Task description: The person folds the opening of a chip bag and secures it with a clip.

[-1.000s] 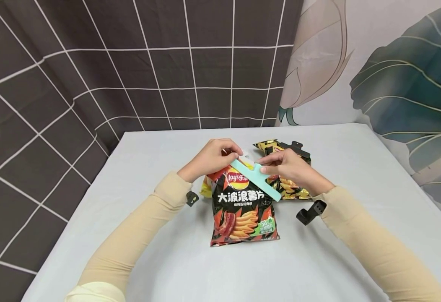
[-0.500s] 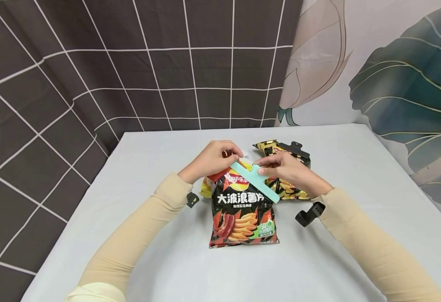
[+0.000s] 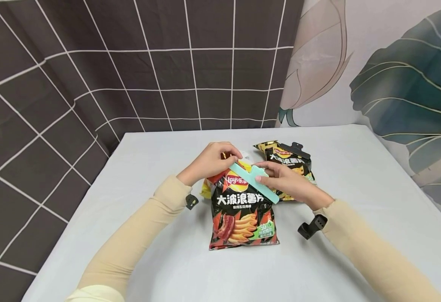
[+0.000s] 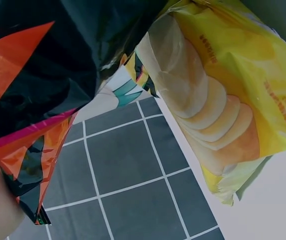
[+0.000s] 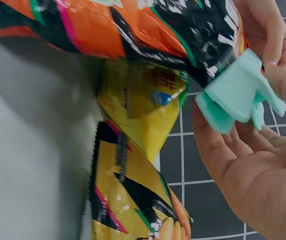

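A black and red bag of potato chips (image 3: 243,214) leans in the middle of the table, with a mint-green bag clip (image 3: 254,183) lying slantwise across its top. My left hand (image 3: 214,161) pinches the bag's upper left corner, close to the clip's upper end. My right hand (image 3: 286,180) holds the clip by its handle, thumb in front and fingers behind. From the right wrist, the clip (image 5: 235,92) appears between thumb and fingers at the bag's corner, its two handle tabs spread apart.
Behind stands a yellow chip bag (image 4: 253,95), mostly hidden in the head view. A black and gold chip bag (image 3: 281,157) with a black clip (image 3: 296,150) lies back right. A dark grid-patterned curtain (image 3: 213,67) hangs behind the white table (image 3: 160,260).
My right hand has loosened its squeeze on the clip, and the handle tabs have spread apart. The clip stays across the bag's top; my left hand has barely moved.
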Demonstrator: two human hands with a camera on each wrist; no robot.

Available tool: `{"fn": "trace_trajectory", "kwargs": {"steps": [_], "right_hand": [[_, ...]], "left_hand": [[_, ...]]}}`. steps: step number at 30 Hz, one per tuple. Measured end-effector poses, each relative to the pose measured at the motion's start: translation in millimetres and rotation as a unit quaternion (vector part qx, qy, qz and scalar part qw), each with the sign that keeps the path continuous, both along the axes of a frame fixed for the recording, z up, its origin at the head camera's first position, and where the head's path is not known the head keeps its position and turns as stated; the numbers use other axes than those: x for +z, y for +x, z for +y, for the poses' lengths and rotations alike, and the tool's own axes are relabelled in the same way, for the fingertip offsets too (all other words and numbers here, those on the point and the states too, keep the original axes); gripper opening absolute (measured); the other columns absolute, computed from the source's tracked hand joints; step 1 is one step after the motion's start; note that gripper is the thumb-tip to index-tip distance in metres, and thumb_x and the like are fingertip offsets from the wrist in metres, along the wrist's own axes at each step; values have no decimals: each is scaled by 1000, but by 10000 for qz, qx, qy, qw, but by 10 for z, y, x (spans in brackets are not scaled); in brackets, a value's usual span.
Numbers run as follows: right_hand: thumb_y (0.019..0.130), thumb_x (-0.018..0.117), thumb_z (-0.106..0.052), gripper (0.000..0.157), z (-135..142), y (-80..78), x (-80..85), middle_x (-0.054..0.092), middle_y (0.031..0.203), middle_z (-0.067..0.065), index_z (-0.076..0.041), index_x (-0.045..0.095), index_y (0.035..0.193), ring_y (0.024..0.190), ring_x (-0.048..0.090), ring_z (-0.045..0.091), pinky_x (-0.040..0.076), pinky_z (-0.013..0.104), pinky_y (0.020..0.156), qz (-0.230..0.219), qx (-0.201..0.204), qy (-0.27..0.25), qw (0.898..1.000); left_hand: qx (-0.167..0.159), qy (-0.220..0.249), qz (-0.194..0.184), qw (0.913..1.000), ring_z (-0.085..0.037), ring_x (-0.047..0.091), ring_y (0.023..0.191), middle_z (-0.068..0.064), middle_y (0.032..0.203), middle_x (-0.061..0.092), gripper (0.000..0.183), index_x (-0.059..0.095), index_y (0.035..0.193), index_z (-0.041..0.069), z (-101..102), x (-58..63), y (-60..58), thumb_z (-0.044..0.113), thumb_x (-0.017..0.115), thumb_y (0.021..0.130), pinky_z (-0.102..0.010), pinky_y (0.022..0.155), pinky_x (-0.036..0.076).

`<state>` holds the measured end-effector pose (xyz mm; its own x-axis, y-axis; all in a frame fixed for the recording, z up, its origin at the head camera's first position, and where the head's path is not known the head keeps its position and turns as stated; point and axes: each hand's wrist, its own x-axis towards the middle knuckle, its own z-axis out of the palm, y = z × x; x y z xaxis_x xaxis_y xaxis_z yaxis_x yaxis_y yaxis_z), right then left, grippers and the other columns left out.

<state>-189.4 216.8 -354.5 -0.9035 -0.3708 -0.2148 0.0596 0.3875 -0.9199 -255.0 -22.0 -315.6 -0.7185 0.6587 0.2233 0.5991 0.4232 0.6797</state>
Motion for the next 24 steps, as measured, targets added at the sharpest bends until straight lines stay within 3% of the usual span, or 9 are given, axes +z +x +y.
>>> {"fn": "trace_trajectory", "kwargs": {"steps": [6,10,13,16,20,24], "right_hand": [[97,57,-24,50,-15,46,-58,65,104,7,-4,39,139,67,49,9,40,22,57,-24,119,-294,9995],[100,52,-28,48,-14,80,-86,61,111,13,-10,36,141,78,56,10,48,25,67,-79,178,-408,9990],[101,49,-34,52,-18,108,-111,56,119,18,-16,29,146,96,64,19,55,36,82,-330,162,-567,9977],[101,46,-37,55,-21,135,-137,50,127,24,-22,23,149,105,63,31,54,47,87,-481,76,-700,9964],[102,40,-41,55,-30,172,-166,35,143,27,-25,19,151,126,45,48,46,64,90,-377,13,-626,9973],[103,36,-43,55,-46,199,-195,27,148,28,-27,16,151,131,36,53,43,69,90,-425,-67,-633,9971]], "left_hand": [[-45,-19,210,9998,-14,58,82,-4,102,69,19,72,103,8,-29,-11,65,9,56,94,-26,75,50],[114,-26,225,9997,-15,60,95,-5,115,67,23,69,113,9,-78,-78,122,11,54,95,-30,84,51],[288,-32,296,9991,-18,58,105,-5,121,65,27,65,120,10,-132,-149,162,14,56,95,-36,92,48],[534,54,291,9981,-22,54,115,-6,124,63,31,62,124,10,-191,-226,190,17,59,94,-41,98,44],[1000,374,-98,9942,-24,50,123,-7,131,57,39,57,131,11,-266,-319,236,21,61,93,-43,103,43],[1428,840,-749,9833,-26,48,126,-10,135,52,52,44,140,11,-313,-408,310,24,62,93,-44,106,40]]}}
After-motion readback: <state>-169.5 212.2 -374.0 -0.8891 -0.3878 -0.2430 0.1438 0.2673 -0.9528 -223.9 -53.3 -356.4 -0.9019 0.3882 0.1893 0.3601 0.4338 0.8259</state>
